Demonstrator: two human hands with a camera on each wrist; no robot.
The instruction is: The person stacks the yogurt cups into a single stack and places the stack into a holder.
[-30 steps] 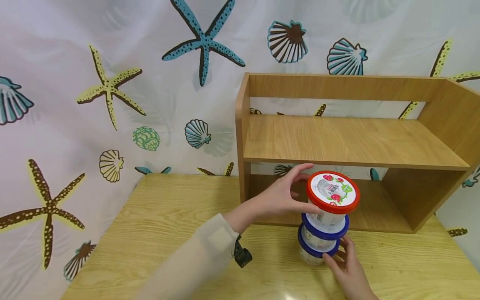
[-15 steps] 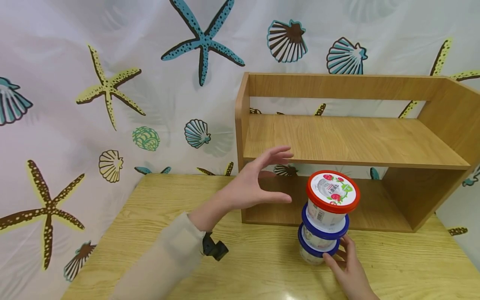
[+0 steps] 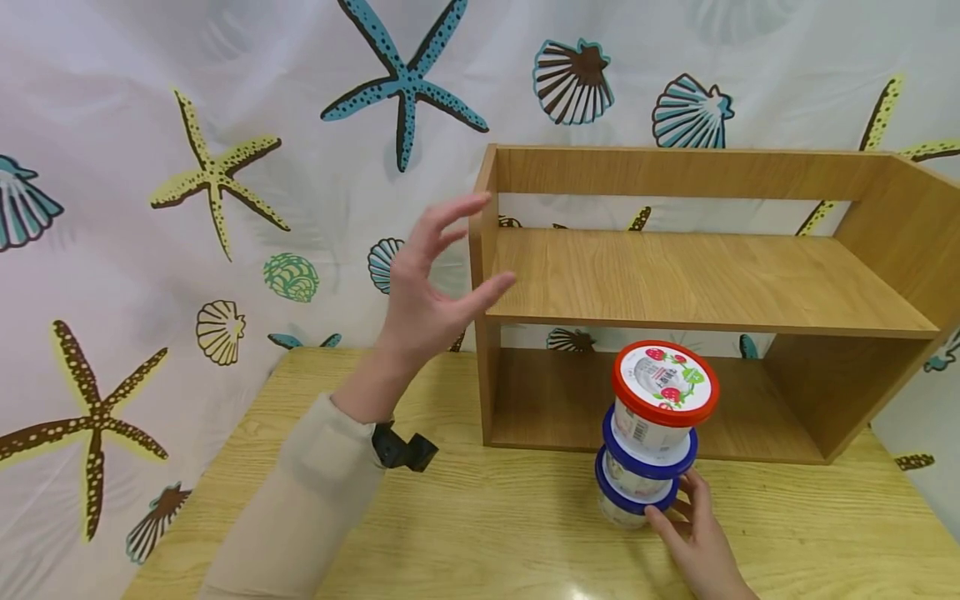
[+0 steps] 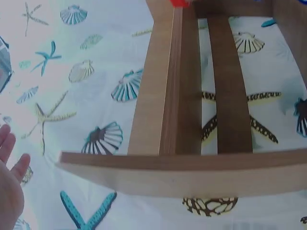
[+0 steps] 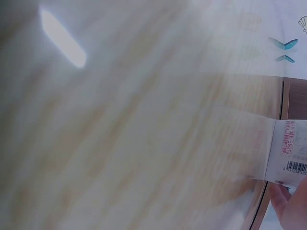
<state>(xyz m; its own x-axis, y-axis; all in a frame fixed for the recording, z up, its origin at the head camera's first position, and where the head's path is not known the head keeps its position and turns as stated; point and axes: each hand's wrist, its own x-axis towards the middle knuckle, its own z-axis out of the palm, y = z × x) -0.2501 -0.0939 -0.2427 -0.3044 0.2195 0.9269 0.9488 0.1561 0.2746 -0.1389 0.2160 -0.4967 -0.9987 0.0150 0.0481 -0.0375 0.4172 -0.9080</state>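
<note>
Three round tubs stand stacked on the wooden table. On top is a red-lidded tub with strawberries printed on its white lid. Under it come a blue-lidded tub and the bottom blue-lidded tub. My right hand holds the bottom tub from the right, thumb in front; its other fingers are partly hidden. In the right wrist view, a white tub wall with a barcode shows beside that hand. My left hand is raised beside the shelf's left side, thumb and fingers spread, holding nothing.
A two-level wooden shelf stands behind the stack. Its left side panel is close to my left hand. A white cloth printed with starfish and shells hangs behind.
My left hand has come away from the red-lidded tub and moved left and up. The stack and my right hand have stayed in place.
</note>
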